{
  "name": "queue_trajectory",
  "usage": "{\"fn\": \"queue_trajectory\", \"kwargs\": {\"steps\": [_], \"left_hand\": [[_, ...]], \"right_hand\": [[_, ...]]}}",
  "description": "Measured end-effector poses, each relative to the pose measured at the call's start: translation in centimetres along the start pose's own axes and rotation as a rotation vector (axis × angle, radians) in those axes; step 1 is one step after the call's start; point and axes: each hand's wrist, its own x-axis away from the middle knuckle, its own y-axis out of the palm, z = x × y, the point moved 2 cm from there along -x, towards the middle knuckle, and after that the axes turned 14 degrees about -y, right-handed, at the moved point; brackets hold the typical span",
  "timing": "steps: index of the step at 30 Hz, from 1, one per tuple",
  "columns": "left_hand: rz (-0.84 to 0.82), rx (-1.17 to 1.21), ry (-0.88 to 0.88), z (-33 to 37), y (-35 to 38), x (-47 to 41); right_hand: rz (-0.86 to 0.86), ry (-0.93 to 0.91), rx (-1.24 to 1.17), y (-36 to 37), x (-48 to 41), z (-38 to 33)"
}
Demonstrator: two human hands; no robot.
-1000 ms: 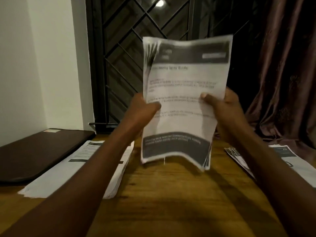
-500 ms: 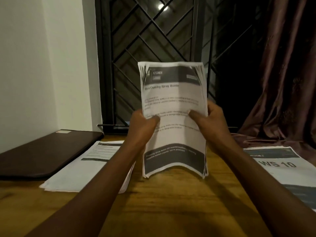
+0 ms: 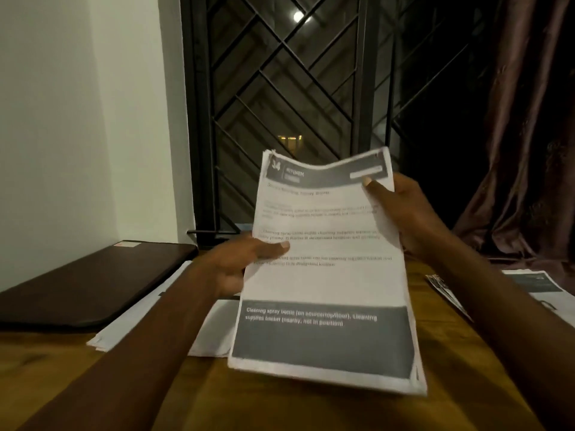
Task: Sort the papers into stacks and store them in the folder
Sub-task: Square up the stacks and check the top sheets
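I hold a thick bundle of printed papers (image 3: pixel 326 284) over the middle of the wooden table, tilted back, its lower edge close to the tabletop. My left hand (image 3: pixel 245 262) grips its left edge, thumb on the front page. My right hand (image 3: pixel 401 213) grips the upper right corner, thumb on the dark header band. A flat stack of papers (image 3: pixel 146 312) lies on the table to the left, partly under my left arm. Another stack (image 3: pixel 535 287) lies at the right, partly behind my right arm. The dark brown folder (image 3: pixel 84 281) lies closed at the far left.
The wooden table (image 3: pixel 280 405) fills the foreground. Behind it stands a window with a black metal grille (image 3: pixel 280 104). A white wall (image 3: pixel 62 119) closes the left side. A brown curtain (image 3: pixel 529 135) hangs at the right, its hem reaching the table's back edge.
The bundle has come down from upright in the air and tilted back toward the table. My right hand has slid from the middle of the right edge up to the top corner.
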Motion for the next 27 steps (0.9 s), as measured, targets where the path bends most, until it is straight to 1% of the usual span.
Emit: {"fn": "queue_trajectory", "kwargs": {"steps": [2, 4, 6, 7, 9, 11, 13, 14, 16, 19, 22, 27], "left_hand": [[-0.056, -0.011, -0.101, -1.8, -0.7, -0.1], [-0.021, -0.030, -0.138, -3.1, -1.5, -0.1], [0.048, -0.069, -0.122, -3.2, -2.7, -0.2], [0.121, -0.109, -0.088, -2.8, -3.2, -0.3], [0.337, -0.185, 0.023, -1.5, -3.9, -0.7], [0.547, -0.286, 0.156, -0.2, -3.8, -1.2], [0.702, -0.555, 0.281, 0.7, -2.8, -2.4], [0.730, -0.697, 0.326, 0.8, -2.1, -3.0], [0.671, -0.881, 0.395, 0.6, 0.0, -4.7], [0.581, -1.106, 0.383, -0.6, 2.0, -7.9], [0.553, -1.108, 0.379, -1.8, 1.7, -9.6], [0.589, -1.096, 0.530, -4.2, 0.8, -10.5]], "right_hand": [[-0.019, 0.082, 0.002, 0.8, 0.2, 2.8], [-0.041, 0.183, 0.007, 2.0, 1.3, 5.9], [-0.046, 0.274, -0.015, 3.1, 3.0, 8.3], [-0.045, 0.317, -0.041, 3.6, 3.9, 9.3], [-0.067, 0.374, -0.079, 4.3, 5.3, 10.8], [-0.095, 0.386, -0.082, 4.8, 6.3, 11.6], [-0.128, 0.388, -0.082, 4.9, 6.9, 11.9], [-0.145, 0.395, -0.098, 4.9, 7.2, 11.9], [-0.163, 0.409, -0.156, 5.0, 7.6, 11.9], [-0.173, 0.399, -0.244, 5.5, 7.6, 11.8], [-0.159, 0.399, -0.254, 6.2, 7.6, 12.5], [-0.141, 0.310, -0.120, 8.1, 8.0, 13.6]]}}
